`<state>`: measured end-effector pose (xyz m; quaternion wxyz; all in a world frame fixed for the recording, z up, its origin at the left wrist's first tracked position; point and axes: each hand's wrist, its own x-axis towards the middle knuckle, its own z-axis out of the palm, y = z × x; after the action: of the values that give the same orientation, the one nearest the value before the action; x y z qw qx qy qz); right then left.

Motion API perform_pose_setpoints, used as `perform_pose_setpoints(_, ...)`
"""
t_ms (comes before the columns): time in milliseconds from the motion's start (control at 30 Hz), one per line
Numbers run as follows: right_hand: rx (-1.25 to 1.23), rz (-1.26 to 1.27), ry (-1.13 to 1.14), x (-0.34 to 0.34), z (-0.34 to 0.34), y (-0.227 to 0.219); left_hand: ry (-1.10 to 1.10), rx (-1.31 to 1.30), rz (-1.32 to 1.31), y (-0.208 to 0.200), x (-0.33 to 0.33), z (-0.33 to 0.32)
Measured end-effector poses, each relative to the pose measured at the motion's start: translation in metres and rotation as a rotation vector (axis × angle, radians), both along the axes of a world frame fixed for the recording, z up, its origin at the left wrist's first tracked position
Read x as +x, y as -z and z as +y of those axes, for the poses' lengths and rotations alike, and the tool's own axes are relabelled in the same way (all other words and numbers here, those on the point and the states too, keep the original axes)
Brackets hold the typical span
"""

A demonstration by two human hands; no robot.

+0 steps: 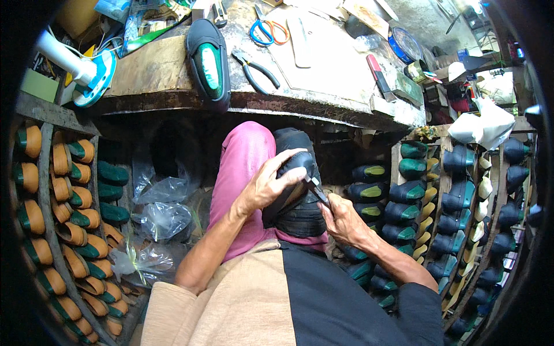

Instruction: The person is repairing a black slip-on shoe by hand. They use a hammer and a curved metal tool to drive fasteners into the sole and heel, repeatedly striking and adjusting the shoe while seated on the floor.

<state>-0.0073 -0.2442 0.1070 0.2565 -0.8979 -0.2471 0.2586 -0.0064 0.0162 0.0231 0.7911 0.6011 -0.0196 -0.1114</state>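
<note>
Over my right thigh, my left hand (271, 181) is closed around a dark shoe (298, 164), fingers across its top and thumb along the near side. My right hand (346, 218) is wrapped round the handle of a dark metal plier-like tool (315, 187), its head against the shoe's edge. My hands hide most of the shoe and the tool's handle. Dark padding (297, 221) lies over my right thigh beneath them. On the bench edge ahead, a finished-looking dark loafer (201, 43) with a green insole lies beside pliers with dark handles (257, 72).
The worn workbench (329, 92) spans the far side, holding blue-and-orange scissors (269, 32), a red-handled knife (378, 72) and a round tin (405, 45). Shoe racks flank me, with tan shoes (39, 219) left and dark shoes (404, 210) right. Plastic bags (164, 221) sit by my left leg.
</note>
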Motion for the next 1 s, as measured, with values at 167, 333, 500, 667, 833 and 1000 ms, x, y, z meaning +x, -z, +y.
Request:
perform_pose_setpoints(167, 0.032, 0.032, -0.031, -0.002, 0.007, -0.02, 0.182, -0.051, 0.119, -0.005, 0.025, 0.005)
perform_pose_setpoints(333, 0.014, -0.039, -0.062, -0.004, 0.01, -0.015, 0.047, -0.014, 0.097, -0.007, 0.018, -0.001)
perform_pose_setpoints(500, -0.057, -0.053, -0.072, -0.009, 0.005, 0.001, -0.021, -0.085, 0.026, -0.003, 0.011, -0.004)
perform_pose_setpoints(667, 0.005, -0.098, -0.062, -0.005, 0.008, 0.008, -0.098, -0.027, 0.048, 0.001, 0.004, -0.012)
perform_pose_setpoints(833, -0.085, 0.897, 0.178, -0.01, -0.013, -0.018, -0.087, 0.013, -0.007, 0.008, 0.002, -0.014)
perform_pose_setpoints(1000, 0.183, 0.888, 0.47, -0.01, -0.026, -0.046, -0.065, 0.118, -0.002, 0.004, -0.007, -0.016)
